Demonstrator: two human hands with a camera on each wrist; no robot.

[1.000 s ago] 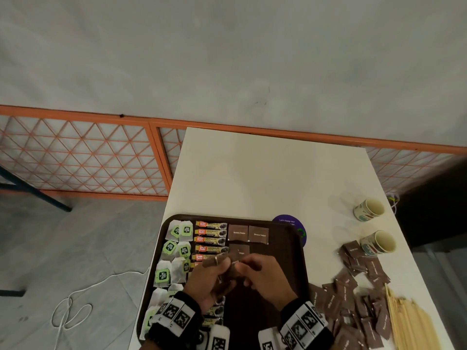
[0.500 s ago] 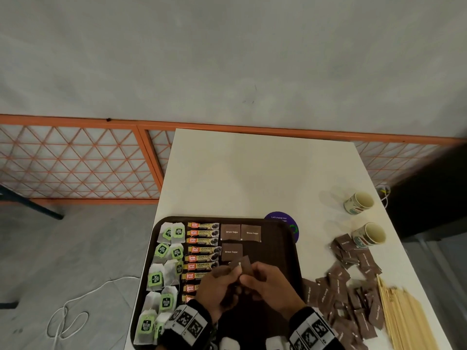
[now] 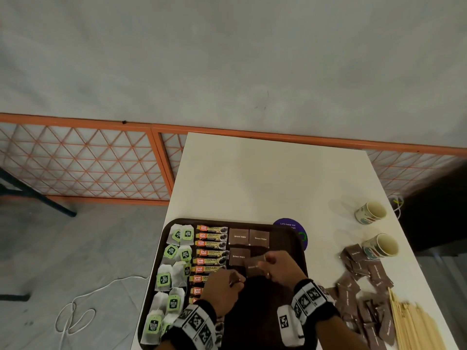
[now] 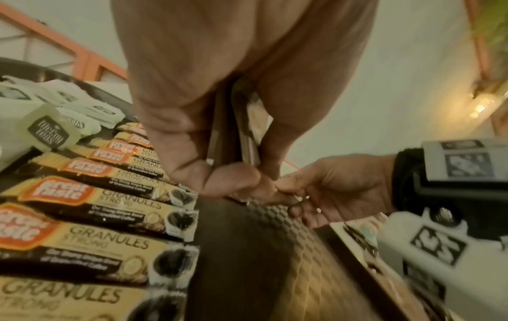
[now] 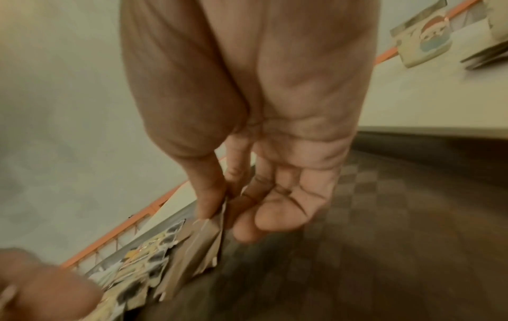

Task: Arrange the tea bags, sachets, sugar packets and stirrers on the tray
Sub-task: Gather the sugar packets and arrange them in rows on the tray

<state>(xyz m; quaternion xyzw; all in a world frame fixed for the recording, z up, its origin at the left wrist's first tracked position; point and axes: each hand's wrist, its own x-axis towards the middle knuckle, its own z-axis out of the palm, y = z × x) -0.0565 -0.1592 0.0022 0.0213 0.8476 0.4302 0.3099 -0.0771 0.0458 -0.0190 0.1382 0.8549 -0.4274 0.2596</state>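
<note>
Brown sugar packet [image 5: 209, 236] in right hand [image 5: 247, 130], pinch clear only wrist-side

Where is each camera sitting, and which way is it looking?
Head: up on the person's head, looking down at the tray; both hands show, the left hand and the right hand.
Left wrist: on the left wrist, looking along the palm at the coffee sachets; the right hand shows too.
Right wrist: on the right wrist, looking along the fingers pinching a brown sugar packet.
Shared: all show the tray.
</note>
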